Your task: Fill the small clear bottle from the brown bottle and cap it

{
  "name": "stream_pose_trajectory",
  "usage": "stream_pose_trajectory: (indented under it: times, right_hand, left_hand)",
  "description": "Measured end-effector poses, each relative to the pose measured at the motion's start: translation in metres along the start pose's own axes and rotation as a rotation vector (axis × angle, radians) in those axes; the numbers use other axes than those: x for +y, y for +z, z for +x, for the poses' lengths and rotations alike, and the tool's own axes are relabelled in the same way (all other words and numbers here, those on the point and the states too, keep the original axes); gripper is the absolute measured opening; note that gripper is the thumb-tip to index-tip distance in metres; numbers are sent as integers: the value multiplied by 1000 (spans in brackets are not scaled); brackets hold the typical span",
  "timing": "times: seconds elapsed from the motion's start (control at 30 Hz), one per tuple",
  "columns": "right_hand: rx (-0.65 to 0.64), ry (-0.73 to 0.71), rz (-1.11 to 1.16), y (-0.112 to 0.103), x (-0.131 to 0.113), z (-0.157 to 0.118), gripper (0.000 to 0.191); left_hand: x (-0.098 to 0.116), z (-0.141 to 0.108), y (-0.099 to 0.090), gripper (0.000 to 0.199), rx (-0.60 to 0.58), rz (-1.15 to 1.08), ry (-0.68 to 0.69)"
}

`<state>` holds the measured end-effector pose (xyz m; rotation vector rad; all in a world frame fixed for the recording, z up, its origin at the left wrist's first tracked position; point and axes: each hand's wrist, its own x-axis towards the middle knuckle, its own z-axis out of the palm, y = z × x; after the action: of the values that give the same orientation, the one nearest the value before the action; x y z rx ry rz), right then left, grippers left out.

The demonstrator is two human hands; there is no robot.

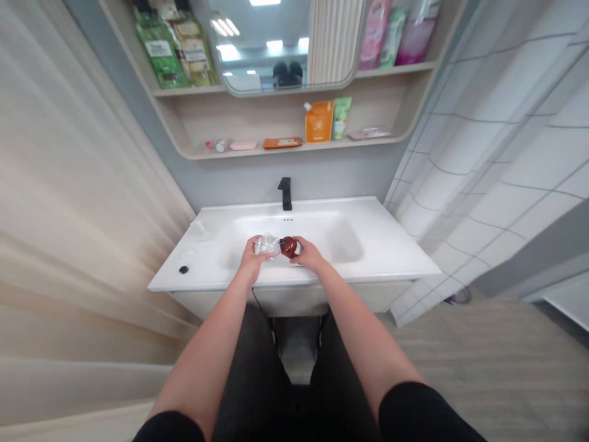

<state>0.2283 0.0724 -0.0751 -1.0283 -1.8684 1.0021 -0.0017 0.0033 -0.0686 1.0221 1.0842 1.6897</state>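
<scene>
Fingers (304, 241) hold a brown bottle (288, 247), its white label (299, 248) unreadable.

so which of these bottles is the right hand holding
The reddish-brown bottle, gripped by the right hand over the sink. The green bottle and pink bottle, by contrast, stand up on the cabinet shelves.

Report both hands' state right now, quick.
Left hand: closed around a clear, crinkled-looking item; exactly what it is can't be told.
Right hand: closed around a brown bottle.
</scene>
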Motion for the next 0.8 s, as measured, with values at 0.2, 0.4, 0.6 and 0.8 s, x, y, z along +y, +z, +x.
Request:
stream_pose_trajectory:
  times: [0.2, 0.4, 0.6, 0.8]
  right_hand:
    - [-2, 19, 1, 0, -1, -1, 81]
    - [-3, 17, -15, -1, -1, -1, 80]
    - [-1, 17, -29, 0, 3, 0, 80]
    - [-4, 26, -21, 0, 3, -1, 78]
  left_hand:
    - [-4, 3, -2, 86, 23, 9, -10]
    - [-5, 4, -3, 88, 26, 11, -20]
    - [-4, 4, -3, 99, 22, -20, -24]
    - [-5, 4, -6, 104, 18, 2, -15]
